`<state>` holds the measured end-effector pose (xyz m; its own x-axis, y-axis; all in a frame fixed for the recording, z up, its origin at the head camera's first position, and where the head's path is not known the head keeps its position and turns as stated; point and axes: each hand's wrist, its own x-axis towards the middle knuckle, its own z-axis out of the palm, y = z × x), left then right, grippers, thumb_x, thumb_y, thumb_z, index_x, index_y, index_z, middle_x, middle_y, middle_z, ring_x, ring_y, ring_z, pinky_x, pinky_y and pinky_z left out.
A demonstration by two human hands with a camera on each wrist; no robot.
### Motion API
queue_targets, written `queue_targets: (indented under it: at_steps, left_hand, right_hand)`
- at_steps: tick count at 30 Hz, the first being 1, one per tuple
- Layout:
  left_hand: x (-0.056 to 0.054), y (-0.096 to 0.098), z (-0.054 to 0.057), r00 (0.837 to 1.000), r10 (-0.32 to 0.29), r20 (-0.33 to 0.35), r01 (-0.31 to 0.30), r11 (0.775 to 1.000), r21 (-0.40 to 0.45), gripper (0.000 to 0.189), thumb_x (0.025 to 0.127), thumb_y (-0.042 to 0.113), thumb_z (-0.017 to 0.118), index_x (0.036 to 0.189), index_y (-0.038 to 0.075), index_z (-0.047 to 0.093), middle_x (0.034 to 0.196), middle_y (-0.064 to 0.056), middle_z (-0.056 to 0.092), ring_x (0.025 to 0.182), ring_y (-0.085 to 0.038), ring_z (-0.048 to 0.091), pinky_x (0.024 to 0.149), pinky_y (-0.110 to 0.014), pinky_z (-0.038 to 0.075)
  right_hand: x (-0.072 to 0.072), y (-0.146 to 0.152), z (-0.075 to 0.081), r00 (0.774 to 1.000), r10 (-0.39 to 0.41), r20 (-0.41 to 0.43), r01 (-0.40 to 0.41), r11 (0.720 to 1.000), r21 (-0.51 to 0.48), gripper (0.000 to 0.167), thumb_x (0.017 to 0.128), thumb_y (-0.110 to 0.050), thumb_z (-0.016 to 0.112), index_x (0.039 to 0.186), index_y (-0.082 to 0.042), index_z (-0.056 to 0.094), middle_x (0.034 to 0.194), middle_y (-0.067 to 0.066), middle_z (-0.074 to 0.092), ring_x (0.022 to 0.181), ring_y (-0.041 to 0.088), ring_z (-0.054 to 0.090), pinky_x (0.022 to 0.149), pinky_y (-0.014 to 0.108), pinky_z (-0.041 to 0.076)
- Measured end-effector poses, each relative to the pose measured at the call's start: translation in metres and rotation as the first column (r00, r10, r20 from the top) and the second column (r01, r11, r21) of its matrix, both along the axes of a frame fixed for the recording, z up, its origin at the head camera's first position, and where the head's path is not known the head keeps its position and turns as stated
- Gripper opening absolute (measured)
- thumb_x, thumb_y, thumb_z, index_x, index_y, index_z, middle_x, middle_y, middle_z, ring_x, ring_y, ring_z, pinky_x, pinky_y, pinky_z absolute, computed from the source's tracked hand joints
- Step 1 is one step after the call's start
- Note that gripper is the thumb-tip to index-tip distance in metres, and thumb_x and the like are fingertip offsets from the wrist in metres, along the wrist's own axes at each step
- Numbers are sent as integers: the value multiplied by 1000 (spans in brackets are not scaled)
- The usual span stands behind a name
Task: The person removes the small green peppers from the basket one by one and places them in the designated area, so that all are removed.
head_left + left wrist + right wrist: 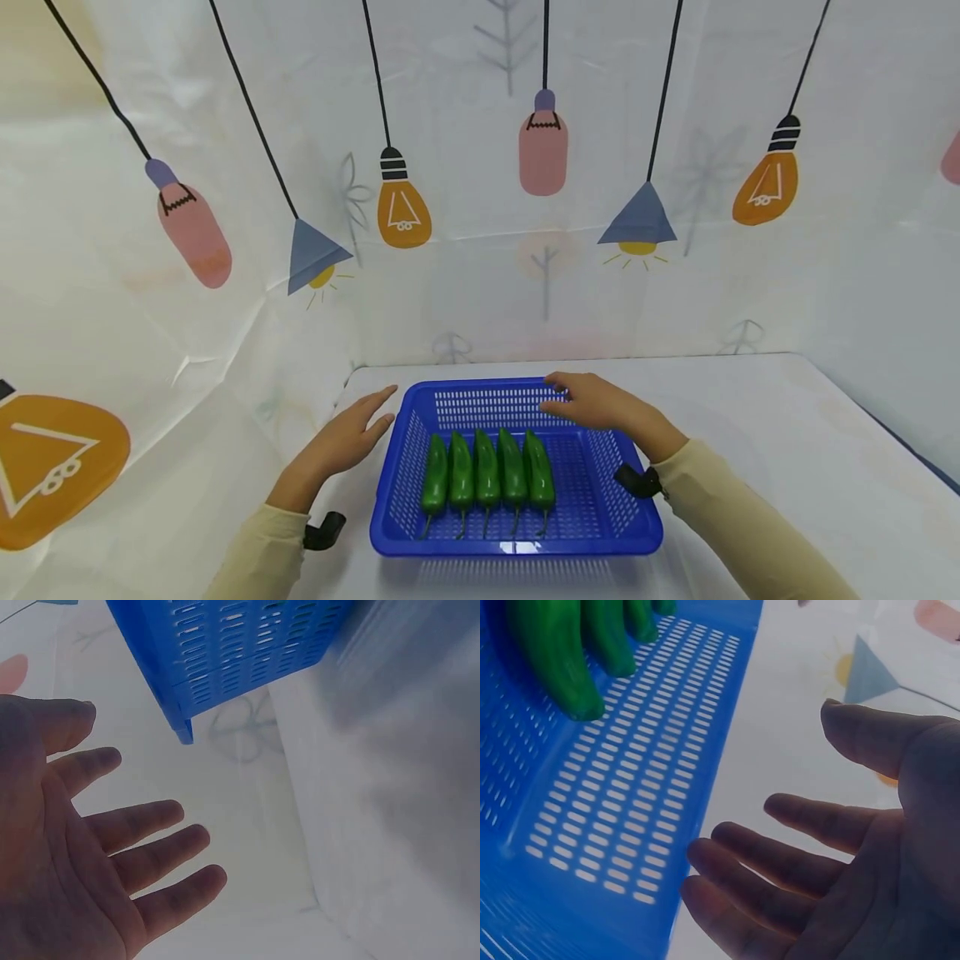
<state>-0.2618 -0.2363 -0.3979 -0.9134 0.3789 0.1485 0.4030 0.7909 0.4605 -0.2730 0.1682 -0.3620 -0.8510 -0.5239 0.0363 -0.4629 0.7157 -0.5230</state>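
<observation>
Several green chili peppers (487, 471) lie side by side in a blue plastic basket (600, 546), stems toward the near rim. My left hand (347, 440) hovers just outside the basket's left wall, fingers extended and holding nothing. In the left wrist view, that hand (97, 840) shows its palm with spread fingers, apart from the basket's slotted side (240, 652). Over the far right part of the basket is my right hand (600, 408), its fingers loosely bent and nothing in them. The right wrist view has this hand (817, 862) beside the basket's rim, with pepper tips (577, 697) beyond.
The basket stands on a white table (765, 442). Behind it and to the left hang white sheets (465, 292) printed with lamps and bulbs. A black wrist mount (324, 531) sits at the left cuff, another mount (637, 481) at the right.
</observation>
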Motion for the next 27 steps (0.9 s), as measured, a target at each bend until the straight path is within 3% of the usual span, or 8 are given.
queue_targets:
  at_steps: [5,12,20,27]
  left_hand:
    - [1,0,-4,1000,10,-9,-9,1000,11,54,109,28,48,156,5,37,152,-25,44,138,-47,41,107,-64,34]
    - [2,0,-8,1000,16,-6,-15,1000,22,54,108,28,49,156,5,38,148,-28,47,124,-49,54,99,-64,43]
    - [3,0,-9,999,19,29,-20,999,32,56,108,31,49,157,6,37,149,-29,45,123,-49,56,98,-65,43]
    - [3,2,-12,999,-1,51,-2,999,55,56,108,31,48,157,5,36,150,-28,45,122,-46,57,99,-64,43]
  right_hand:
    - [0,-4,-4,1000,-9,29,8,1000,6,55,102,-36,61,138,5,54,129,23,63,118,40,61,95,54,49]
    - [0,-7,-8,998,-41,38,40,999,26,51,100,-34,64,135,3,57,123,21,65,110,37,63,91,52,51]
    - [-2,-10,-10,997,-52,53,49,996,71,53,100,-35,64,136,3,57,122,20,65,108,35,64,89,51,52]
    - [-6,-15,-19,997,-70,44,66,993,99,47,98,-27,68,131,5,60,115,18,68,104,34,66,87,49,53]
